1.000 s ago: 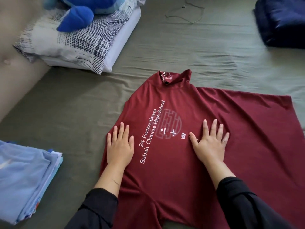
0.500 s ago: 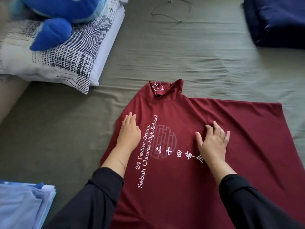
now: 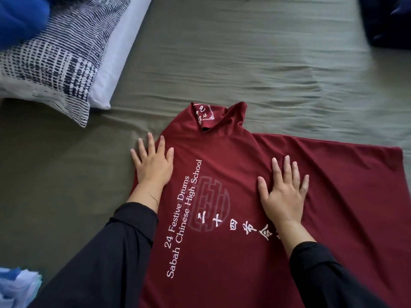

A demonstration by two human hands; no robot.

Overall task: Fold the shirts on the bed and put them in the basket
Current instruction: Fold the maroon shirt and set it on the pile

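stack [image 3: 15, 285]: pale blue folded cloth, 8 o'clock corner, cut by frame edge, well apart from shirt
plush [image 3: 20, 18]: blue, 10 o'clock corner, on pillow
pillow [image 3: 55, 58]: white with navy dash print, 10 o'clock, a plain white one under it; near shirt collar, not touching
bed [image 3: 222, 52]: olive sheet, wrinkled, under everything
left hand [image 3: 153, 163]: flat, palm down, fingers straight and spread, gripping nothing; lies on shirt's left edge at 9 o'clock of the print; little and ring fingers reach past the hem onto the sheet, others on the red cloth; black sleeve
shirt [image 3: 333, 196]: maroon, spread flat on bed, centre to 4 o'clock; collar up at 12 o'clock of the hands, label showing; white print "24 Festive Drums Sabah Chinese High School" plus Chinese characters runs between the two hands; left side looks folded in, right side spreads wide toward 3 o'clock
right hand [image 3: 284, 192]: flat, palm down, fingers straight, slightly fanned, holding nothing; whole hand on cloth, just at 3 o'clock of the round emblem; wrist covers the end of the character row; black sleeve
dark cloth [image 3: 389, 21]: navy, 1 o'clock corner, well apart from shirt
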